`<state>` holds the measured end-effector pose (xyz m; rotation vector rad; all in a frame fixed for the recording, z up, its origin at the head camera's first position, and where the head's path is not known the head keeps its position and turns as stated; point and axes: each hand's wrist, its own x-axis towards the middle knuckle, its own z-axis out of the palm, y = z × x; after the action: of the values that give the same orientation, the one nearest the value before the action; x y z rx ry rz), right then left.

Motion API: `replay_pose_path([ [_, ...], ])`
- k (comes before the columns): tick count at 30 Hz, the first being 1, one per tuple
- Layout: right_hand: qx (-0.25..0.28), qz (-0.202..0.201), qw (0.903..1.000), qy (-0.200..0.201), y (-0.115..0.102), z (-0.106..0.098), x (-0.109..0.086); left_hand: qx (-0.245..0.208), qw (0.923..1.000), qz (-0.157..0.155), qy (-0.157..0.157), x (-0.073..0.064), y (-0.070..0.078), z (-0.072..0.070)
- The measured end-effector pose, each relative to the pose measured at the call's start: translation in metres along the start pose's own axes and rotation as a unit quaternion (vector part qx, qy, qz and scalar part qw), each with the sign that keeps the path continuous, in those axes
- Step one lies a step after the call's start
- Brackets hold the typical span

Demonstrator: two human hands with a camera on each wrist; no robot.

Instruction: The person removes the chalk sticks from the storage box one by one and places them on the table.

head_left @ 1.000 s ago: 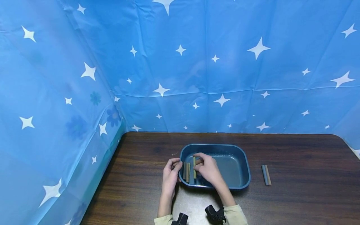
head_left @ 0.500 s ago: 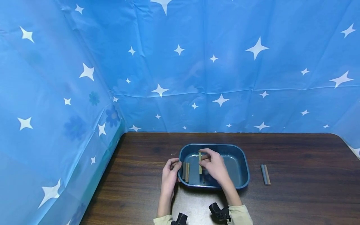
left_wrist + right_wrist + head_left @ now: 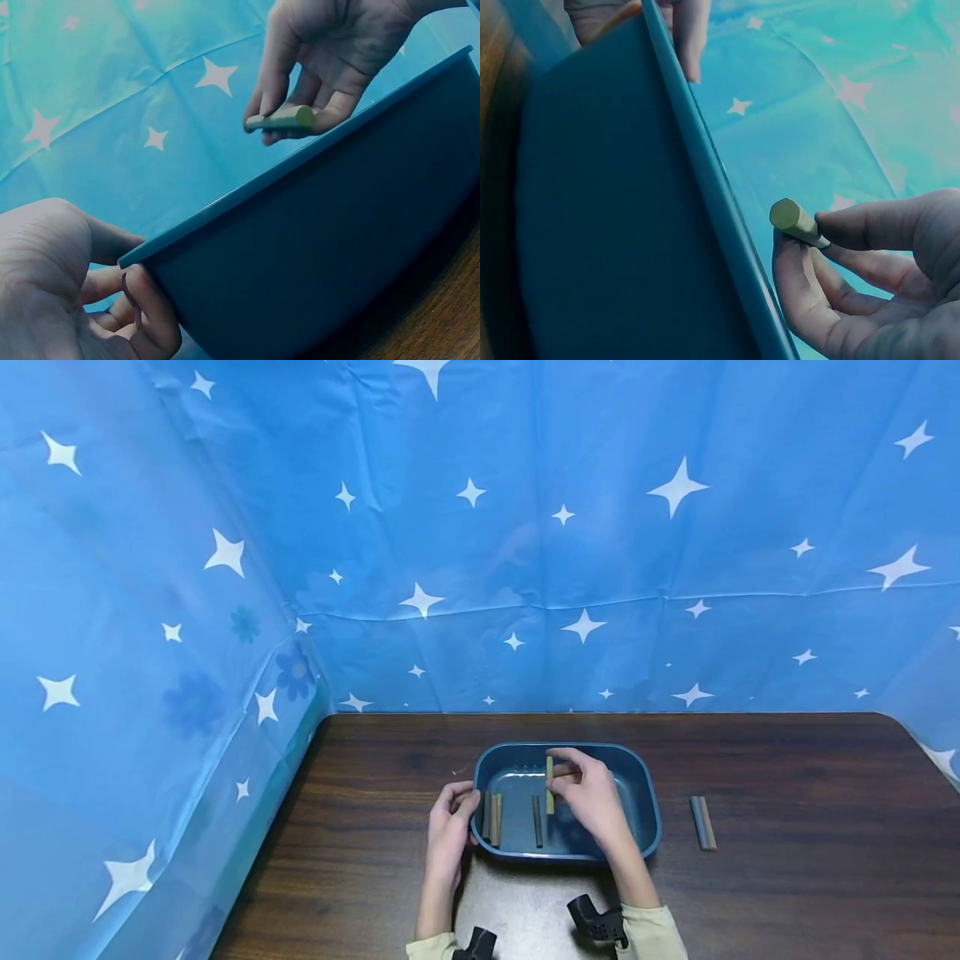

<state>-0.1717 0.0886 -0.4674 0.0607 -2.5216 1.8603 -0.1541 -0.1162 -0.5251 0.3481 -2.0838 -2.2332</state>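
My right hand (image 3: 597,803) pinches a yellow-green stick (image 3: 550,795) between thumb and fingers, raised over the middle of a dark blue plastic basin (image 3: 540,858). In the right wrist view this stick's blunt end (image 3: 784,215) looks faceted. My left hand (image 3: 447,833) grips the basin's left side; the left wrist view shows its thumb and fingers (image 3: 150,300) on either side of the rim (image 3: 225,204). Inside the basin, a dark stick (image 3: 537,822) lies alone near the middle. A grey-brown stick (image 3: 487,815) and a tan stick (image 3: 497,821) lie side by side along the left wall.
On the brown wooden table (image 3: 810,827), right of the basin, a blue-grey stick (image 3: 698,822) and a brown stick (image 3: 708,823) lie together. A blue cloth (image 3: 600,543) with white stars hangs behind the table and along its left side.
My right hand has lifted the yellow-green stick and carried it rightward and away from me. The dark stick, partly covered before, now shows fully on the basin floor. My left hand keeps its grip.
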Motion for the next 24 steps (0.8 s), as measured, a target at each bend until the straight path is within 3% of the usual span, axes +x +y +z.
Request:
replay_pose_path([
  [24,0.033,0.024,0.9988,0.026,0.002,-0.040,-0.006,0.002,1.0000,-0.005,0.000,0.001,-0.001,0.000],
])
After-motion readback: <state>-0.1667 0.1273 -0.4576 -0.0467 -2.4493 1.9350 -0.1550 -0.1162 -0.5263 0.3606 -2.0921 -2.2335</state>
